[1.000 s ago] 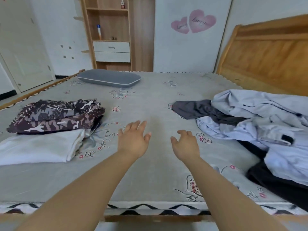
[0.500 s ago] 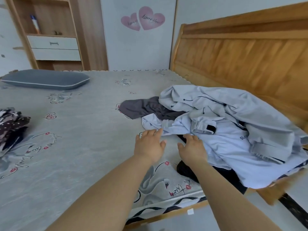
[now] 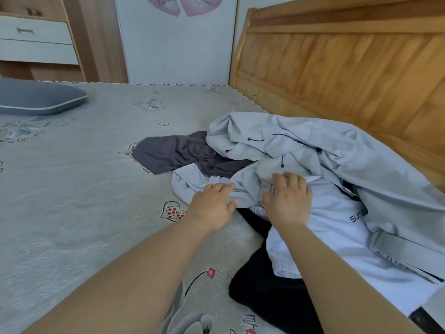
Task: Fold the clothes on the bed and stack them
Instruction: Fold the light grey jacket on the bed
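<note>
Two hands are down on the heap at once. The left hand [image 3: 212, 206] lies flat, fingers straight and close together, fingertips touching the hem of the pale grey jacket [image 3: 349, 165]. The right hand [image 3: 289, 198] sits on top of the same jacket, fingers slightly spread and bent into a fold of cloth; whether it has truly pinched that fold, I cannot tell.

The jacket lies crumpled against the wooden headboard [image 3: 349, 68], at the bed's headboard end near the front edge of the mattress [image 3: 72, 189]. It is bunched up, so there is no clean heading, but its bulk runs roughly from the hands back along the headboard. A dark grey garment [image 3: 173, 153] pokes out from under it toward the middle of the bed, and a black garment [image 3: 269, 295] lies beneath, by the front edge.

This looks like the picking step: choosing the next piece from the unfolded pile. The next move likely calls for a firm two-handed hold on the jacket, lifting it clear of the pieces below, then spreading it flat on the open mattress.
</note>
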